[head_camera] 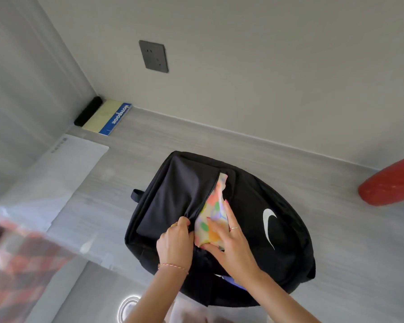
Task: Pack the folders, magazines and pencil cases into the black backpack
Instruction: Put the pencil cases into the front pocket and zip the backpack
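Note:
The black backpack (254, 229) with a white swoosh lies on the grey table in the middle of the view, its front pocket unzipped. A pastel, multicoloured pencil case (214, 210) sits halfway inside that pocket. My left hand (175, 241) pinches the pocket's left edge and pulls it apart. My right hand (229, 238) lies flat on the pencil case, fingers spread, thumb under its near end. A black pencil case (88, 111) and a notebook with a blue spine (107, 118) lie in the far left corner.
A clear plastic folder (63, 180) with white papers lies to the left of the backpack. A red-checked item (21, 264) sits at the near left, blurred. A red object (392, 183) stands at the right edge. A dark wall socket (153, 56) is on the wall behind.

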